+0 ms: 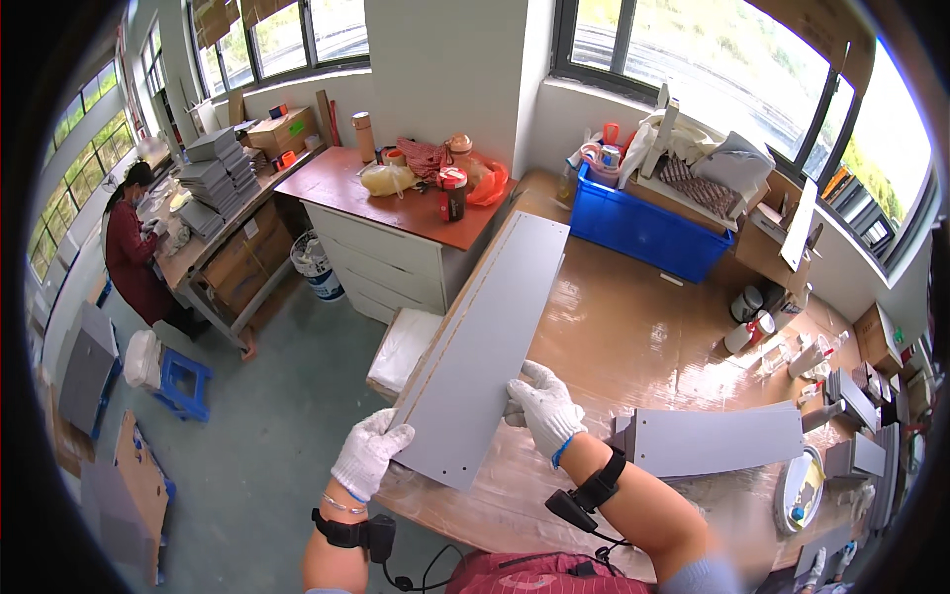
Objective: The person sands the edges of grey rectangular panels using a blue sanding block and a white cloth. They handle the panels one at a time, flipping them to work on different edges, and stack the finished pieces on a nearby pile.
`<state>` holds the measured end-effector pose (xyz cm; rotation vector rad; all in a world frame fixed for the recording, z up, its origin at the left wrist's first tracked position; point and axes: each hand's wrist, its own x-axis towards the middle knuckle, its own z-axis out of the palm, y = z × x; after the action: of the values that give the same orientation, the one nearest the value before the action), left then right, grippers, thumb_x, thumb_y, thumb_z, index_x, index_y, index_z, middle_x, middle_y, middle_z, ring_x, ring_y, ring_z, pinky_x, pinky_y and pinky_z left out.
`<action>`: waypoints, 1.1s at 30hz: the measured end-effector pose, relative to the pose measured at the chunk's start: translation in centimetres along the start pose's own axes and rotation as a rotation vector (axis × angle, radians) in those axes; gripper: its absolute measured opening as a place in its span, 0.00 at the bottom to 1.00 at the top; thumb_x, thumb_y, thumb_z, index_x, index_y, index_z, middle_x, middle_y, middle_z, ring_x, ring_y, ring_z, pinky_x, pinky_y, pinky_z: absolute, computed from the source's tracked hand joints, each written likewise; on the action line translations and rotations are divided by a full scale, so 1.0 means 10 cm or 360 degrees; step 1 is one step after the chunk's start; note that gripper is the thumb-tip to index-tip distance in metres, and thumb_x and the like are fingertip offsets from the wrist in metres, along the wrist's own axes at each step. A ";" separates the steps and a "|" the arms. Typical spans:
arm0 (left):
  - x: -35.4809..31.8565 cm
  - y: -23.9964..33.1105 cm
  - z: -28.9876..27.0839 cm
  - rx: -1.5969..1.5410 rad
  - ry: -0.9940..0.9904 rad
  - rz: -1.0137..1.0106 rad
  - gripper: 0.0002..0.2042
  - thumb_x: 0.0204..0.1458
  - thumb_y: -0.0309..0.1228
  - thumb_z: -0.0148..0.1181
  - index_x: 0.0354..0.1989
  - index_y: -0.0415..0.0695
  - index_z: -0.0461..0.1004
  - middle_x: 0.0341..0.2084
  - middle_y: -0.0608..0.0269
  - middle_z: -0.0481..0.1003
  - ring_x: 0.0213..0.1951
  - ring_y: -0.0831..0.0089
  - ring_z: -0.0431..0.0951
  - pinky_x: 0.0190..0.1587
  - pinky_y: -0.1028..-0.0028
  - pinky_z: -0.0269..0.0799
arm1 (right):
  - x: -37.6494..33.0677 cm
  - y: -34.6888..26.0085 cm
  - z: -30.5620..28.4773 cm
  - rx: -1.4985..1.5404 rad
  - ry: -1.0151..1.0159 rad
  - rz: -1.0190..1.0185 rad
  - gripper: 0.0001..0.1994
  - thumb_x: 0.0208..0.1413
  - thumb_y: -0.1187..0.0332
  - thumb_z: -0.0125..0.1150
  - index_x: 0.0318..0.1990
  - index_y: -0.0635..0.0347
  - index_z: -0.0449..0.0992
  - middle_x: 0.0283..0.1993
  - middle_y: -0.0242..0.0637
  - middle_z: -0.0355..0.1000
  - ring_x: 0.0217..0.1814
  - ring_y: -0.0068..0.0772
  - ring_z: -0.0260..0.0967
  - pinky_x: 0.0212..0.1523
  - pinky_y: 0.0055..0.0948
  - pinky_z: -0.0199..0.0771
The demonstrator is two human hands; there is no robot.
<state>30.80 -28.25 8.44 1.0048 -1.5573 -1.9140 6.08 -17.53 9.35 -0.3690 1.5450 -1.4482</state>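
A long grey panel lies slantwise before me along the left edge of the table, with small holes near its ends and a thin brown line lengthwise. My left hand, in a white knit glove, grips its near left edge, thumb on top and fingers hidden underneath. On the opposite long edge, my gloved right hand holds the panel with its fingers curled at the side. Just right of that hand, more grey panels lie stacked on the plastic-covered table.
A blue bin full of odds and ends stands at the far side. Bottles and a round tray sit on the right. A red-topped cabinet stands beyond the panel. At far left, a person works by stacked grey pieces.
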 end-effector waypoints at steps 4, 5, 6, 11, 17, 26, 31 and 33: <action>0.02 -0.08 0.03 0.0761 0.0311 0.0356 0.17 0.57 0.28 0.62 0.54 0.36 0.75 0.45 0.56 0.79 0.45 0.64 0.79 0.52 0.70 0.74 | -0.07 -0.02 0.00 -0.0142 0.0002 -0.0002 0.31 0.62 0.72 0.55 0.71 0.69 0.53 0.40 0.40 0.74 0.34 0.27 0.73 0.33 0.26 0.77; 0.01 -0.11 -0.02 0.1277 0.0391 0.0520 0.18 0.57 0.28 0.62 0.55 0.38 0.75 0.45 0.52 0.79 0.46 0.57 0.80 0.53 0.68 0.74 | -0.13 0.01 -0.03 -0.0111 -0.0014 0.0012 0.31 0.62 0.72 0.55 0.71 0.70 0.53 0.40 0.39 0.74 0.34 0.27 0.73 0.33 0.26 0.77; -0.04 -0.16 -0.01 0.1312 0.0507 0.0596 0.18 0.56 0.28 0.62 0.55 0.39 0.75 0.45 0.50 0.77 0.47 0.53 0.79 0.53 0.66 0.74 | -0.21 0.04 -0.08 -0.0081 -0.0038 0.0031 0.31 0.62 0.72 0.55 0.71 0.70 0.53 0.40 0.39 0.73 0.34 0.27 0.73 0.33 0.25 0.77; -0.12 -0.36 -0.10 0.1189 0.0803 0.0721 0.16 0.60 0.32 0.60 0.54 0.38 0.75 0.52 0.52 0.76 0.54 0.61 0.77 0.57 0.67 0.72 | -0.71 0.39 -0.24 -0.0661 -0.0395 0.0301 0.29 0.62 0.66 0.55 0.68 0.72 0.60 0.39 0.40 0.75 0.37 0.24 0.74 0.36 0.25 0.77; 0.03 -0.63 -0.04 0.0323 0.0586 0.0172 0.21 0.65 0.39 0.55 0.57 0.33 0.73 0.53 0.55 0.77 0.55 0.73 0.75 0.59 0.72 0.68 | -1.00 0.59 0.09 -0.1346 -0.0765 -0.0090 0.30 0.60 0.61 0.57 0.66 0.66 0.59 0.48 0.51 0.77 0.46 0.45 0.77 0.49 0.37 0.76; 0.05 -0.57 0.12 0.0681 0.0709 0.0264 0.20 0.65 0.40 0.53 0.55 0.34 0.75 0.48 0.53 0.80 0.51 0.68 0.78 0.57 0.71 0.69 | -1.00 0.63 0.29 -0.1515 -0.0698 -0.0300 0.25 0.57 0.57 0.56 0.54 0.69 0.62 0.39 0.62 0.76 0.44 0.66 0.74 0.47 0.54 0.73; 0.09 -0.64 0.09 0.0633 0.0748 0.0416 0.20 0.66 0.38 0.52 0.55 0.33 0.74 0.49 0.55 0.79 0.51 0.71 0.76 0.59 0.71 0.68 | -1.03 0.57 0.25 -0.1590 -0.0768 -0.0305 0.26 0.58 0.58 0.55 0.55 0.72 0.62 0.40 0.61 0.76 0.46 0.63 0.74 0.49 0.52 0.73; 0.12 -0.68 0.05 0.0454 0.0678 0.0338 0.19 0.66 0.36 0.51 0.56 0.32 0.73 0.53 0.54 0.77 0.54 0.70 0.75 0.61 0.71 0.66 | -1.05 0.76 -0.02 -0.1496 -0.0842 -0.0575 0.28 0.59 0.59 0.54 0.62 0.68 0.62 0.43 0.60 0.76 0.49 0.62 0.73 0.51 0.51 0.72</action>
<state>30.25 -27.20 1.58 1.2146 -1.6257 -1.2571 14.07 -7.56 6.99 -1.5128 1.6548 -0.6644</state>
